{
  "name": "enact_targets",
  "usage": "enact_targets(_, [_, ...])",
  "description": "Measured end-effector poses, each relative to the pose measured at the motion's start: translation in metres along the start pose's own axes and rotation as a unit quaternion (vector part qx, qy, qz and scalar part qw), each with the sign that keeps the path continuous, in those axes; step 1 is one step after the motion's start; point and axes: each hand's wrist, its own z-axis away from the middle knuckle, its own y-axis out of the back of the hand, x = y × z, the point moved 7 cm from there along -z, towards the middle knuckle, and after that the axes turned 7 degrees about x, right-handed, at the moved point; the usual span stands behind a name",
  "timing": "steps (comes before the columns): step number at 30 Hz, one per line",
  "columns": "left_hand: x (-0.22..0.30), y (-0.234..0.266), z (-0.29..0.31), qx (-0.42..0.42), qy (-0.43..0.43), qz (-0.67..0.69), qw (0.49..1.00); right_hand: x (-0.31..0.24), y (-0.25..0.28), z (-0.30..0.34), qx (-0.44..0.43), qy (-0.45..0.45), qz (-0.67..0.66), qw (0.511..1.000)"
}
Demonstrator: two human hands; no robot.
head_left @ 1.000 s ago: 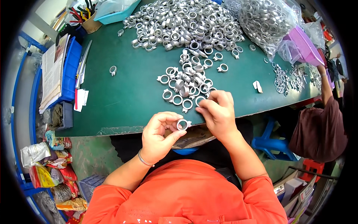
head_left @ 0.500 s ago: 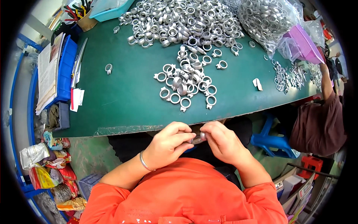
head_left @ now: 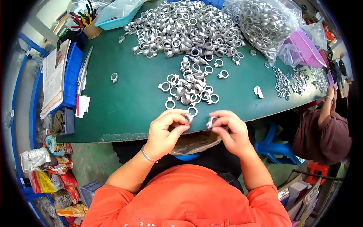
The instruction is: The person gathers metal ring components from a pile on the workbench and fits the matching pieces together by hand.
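Over the front edge of a green table (head_left: 124, 113), my left hand (head_left: 165, 128) pinches a silver metal ring (head_left: 187, 117) between thumb and fingers. My right hand (head_left: 231, 130) grips another metal ring (head_left: 211, 122), one with a small lug, a short gap away from the first. Just beyond my hands lies a loose cluster of similar lugged rings (head_left: 185, 97); one ring (head_left: 192, 111) is right by my left fingertips. Below my hands, at my lap, a brown open container (head_left: 196, 145) shows part of its rim; what is inside cannot be made out.
A large heap of rings (head_left: 189, 30) covers the table's far side, beside a clear bag of rings (head_left: 264, 28) and a pink basket (head_left: 307, 49). At left stand a blue tray (head_left: 73, 81) and a tool cup (head_left: 92, 29). A co-worker's arm (head_left: 326, 111) reaches in at right.
Both hands have moved forward from my lap to the table edge. Each now shows a ring in its fingers, and a few rings have gone from the cluster's near side. The lap container has come into view.
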Motion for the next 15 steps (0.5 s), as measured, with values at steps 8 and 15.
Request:
enact_targets(8, [-0.007, 0.0, 0.01, 0.029, 0.129, 0.219, 0.967, -0.02, -0.022, 0.01, -0.112, 0.1, 0.118, 0.982])
enact_targets(15, [-0.008, -0.007, 0.012, 0.016, 0.158, 0.241, 0.957, 0.007, -0.018, -0.043, 0.081, 0.094, 0.255, 0.959])
